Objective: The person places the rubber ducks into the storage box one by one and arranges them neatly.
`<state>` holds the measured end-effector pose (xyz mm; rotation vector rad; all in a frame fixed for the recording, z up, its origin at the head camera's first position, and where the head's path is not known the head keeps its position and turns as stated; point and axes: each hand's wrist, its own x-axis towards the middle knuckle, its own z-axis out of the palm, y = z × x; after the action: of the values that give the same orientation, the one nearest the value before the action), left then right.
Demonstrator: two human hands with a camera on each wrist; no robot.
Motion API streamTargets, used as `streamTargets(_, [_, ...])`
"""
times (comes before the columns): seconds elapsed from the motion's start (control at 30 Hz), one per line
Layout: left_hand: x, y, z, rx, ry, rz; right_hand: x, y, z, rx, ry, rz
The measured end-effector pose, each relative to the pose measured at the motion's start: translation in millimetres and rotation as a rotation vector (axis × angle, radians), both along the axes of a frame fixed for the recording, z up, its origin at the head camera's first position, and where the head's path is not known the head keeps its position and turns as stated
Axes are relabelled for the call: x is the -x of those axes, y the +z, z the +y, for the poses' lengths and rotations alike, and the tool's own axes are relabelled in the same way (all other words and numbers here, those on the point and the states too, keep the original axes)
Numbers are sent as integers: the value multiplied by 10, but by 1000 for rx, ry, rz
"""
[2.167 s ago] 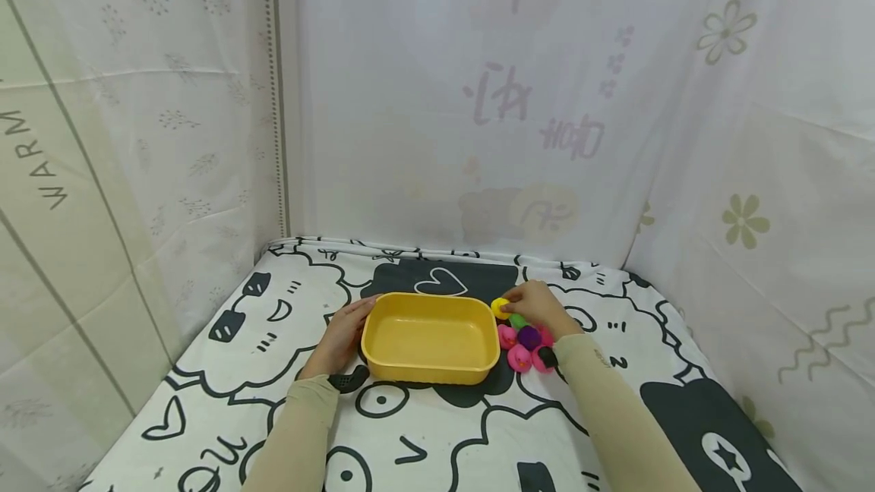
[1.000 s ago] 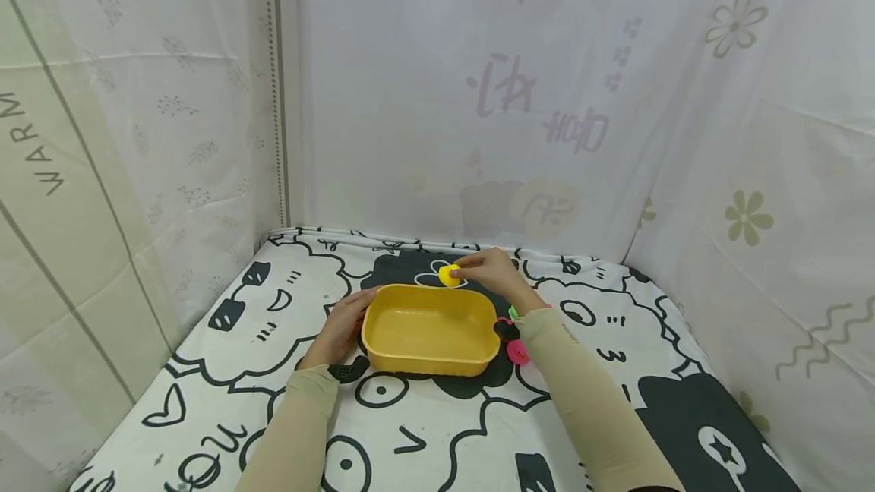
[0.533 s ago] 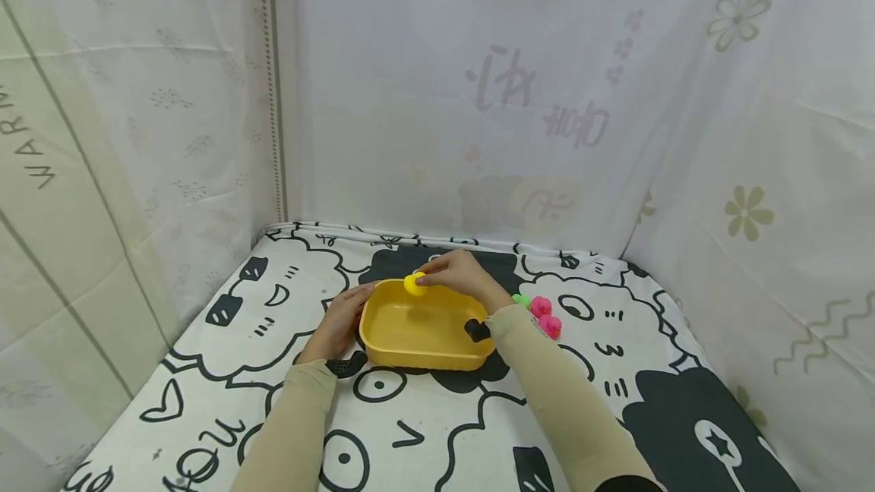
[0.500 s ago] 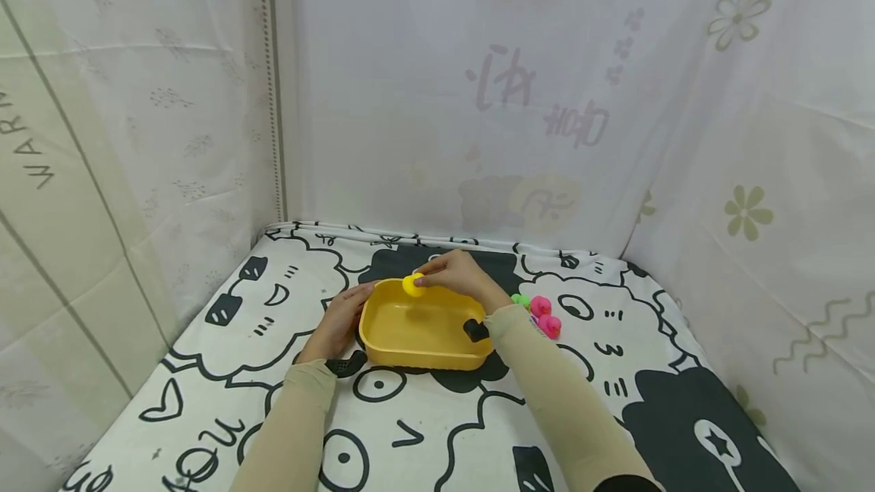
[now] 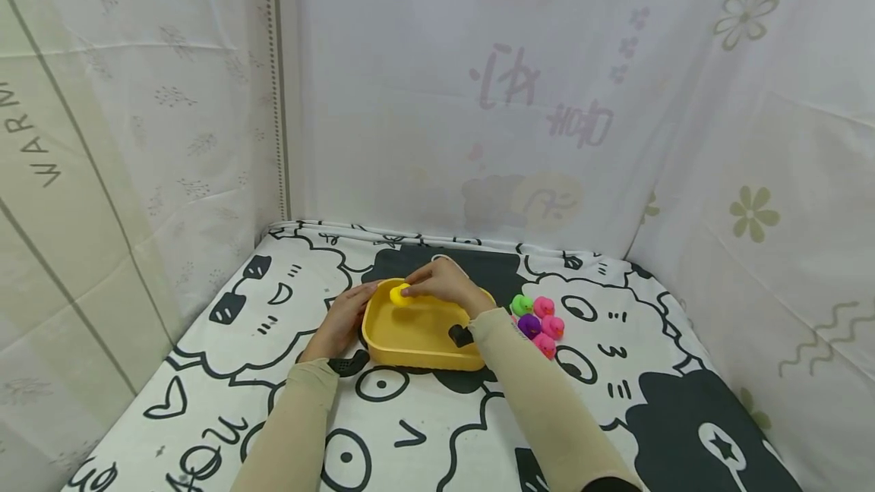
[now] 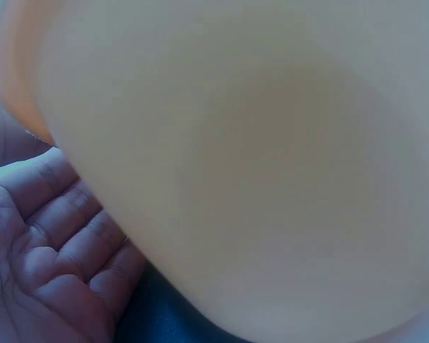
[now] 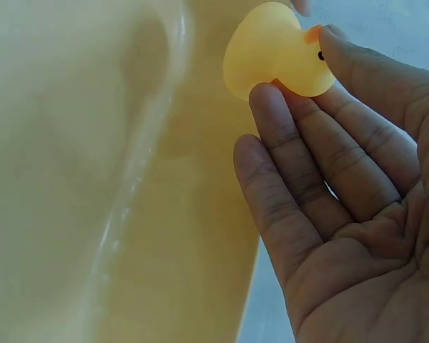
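My right hand [image 5: 440,279] pinches a yellow rubber duck [image 5: 401,294] between thumb and fingers. The duck is over the far left part of the yellow plastic tub [image 5: 427,361], just inside its far rim. In the right wrist view, the duck's [image 7: 272,50] orange beak faces the thumb, and the other fingers extend below it. My left hand [image 5: 342,323] rests against the tub's left side, its fingers along the outer wall. In the left wrist view, the pale tub wall [image 6: 272,179] fills most of the picture and hides the left fingertips.
Right of the tub sits a cluster of small rubber ducks: a green duck [image 5: 522,305], a purple duck [image 5: 529,326] and several pink ducks [image 5: 552,326]. My right sleeve partly covers the cluster. A black-and-white patterned cloth [image 5: 410,435] covers the table; fabric curtains [image 5: 410,97] surround it.
My right hand has picked the yellow duck from beside the cluster and carried it left, past the tub's far rim and into the tub's far left area. My left hand stays at the tub.
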<state>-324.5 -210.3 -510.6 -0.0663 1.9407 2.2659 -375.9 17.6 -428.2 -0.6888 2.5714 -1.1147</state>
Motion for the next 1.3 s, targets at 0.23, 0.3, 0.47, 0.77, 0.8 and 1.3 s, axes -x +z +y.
streamTargets(0.23, [3, -13, -9, 0, -7, 18, 3, -105, -91, -67, 25, 51])
streamTargets(0.3, [-4, -24, -10, -2, -10, 21, -11, -137, -114, -87, 27, 60])
streamTargets(0.47, [-7, -42, -3, -4, 0, 16, -34, -223, -147, -100, 47, 57])
streamTargets(0.77, [-8, -34, 10, 1, 10, 25, -38, -265, -181, -136, 78, 95])
streamTargets(0.8, [-7, -33, 9, 3, 10, 28, -39, -260, -189, -148, 91, 107])
streamTargets(1.3, [0, -29, 12, -17, 7, 8, -10, -279, -241, -246, 149, 212])
